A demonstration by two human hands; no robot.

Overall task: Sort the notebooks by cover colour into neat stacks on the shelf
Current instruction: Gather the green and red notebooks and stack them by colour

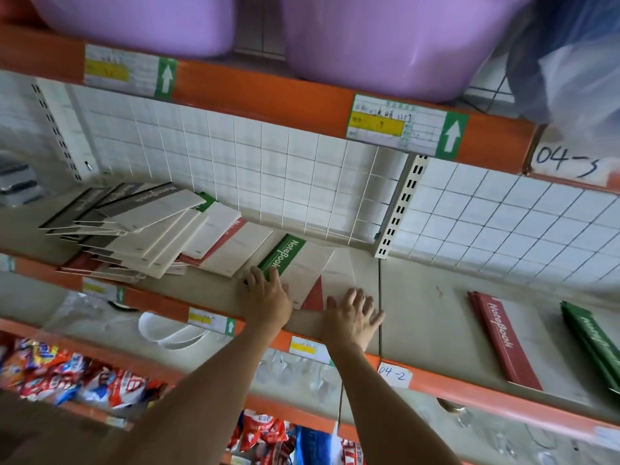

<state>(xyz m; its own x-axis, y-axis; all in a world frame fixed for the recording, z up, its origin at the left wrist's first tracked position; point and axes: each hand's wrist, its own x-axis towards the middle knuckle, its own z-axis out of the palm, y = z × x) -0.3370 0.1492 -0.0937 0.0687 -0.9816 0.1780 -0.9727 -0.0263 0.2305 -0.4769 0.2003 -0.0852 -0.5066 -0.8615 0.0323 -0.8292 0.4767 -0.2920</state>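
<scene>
A loose pile of notebooks (141,226) with grey, red and green spines sprawls over the left of the shelf (419,317). A green-spined notebook (302,263) lies at the pile's right end, over a red one (315,297) whose corner sticks out. My left hand (266,293) rests flat on the green notebook's near end, fingers straight. My right hand (352,313) lies spread on a pale cover just right of it. At the right lie a red-spined stack (503,337) and a green-spined stack (593,344).
An orange shelf beam (268,92) with price labels runs overhead, carrying purple tubs (385,41). A white wire grid (268,176) backs the shelf. Snack packets (67,374) and white bowls (167,330) fill the shelf below. A white slotted upright (399,209) divides the bays.
</scene>
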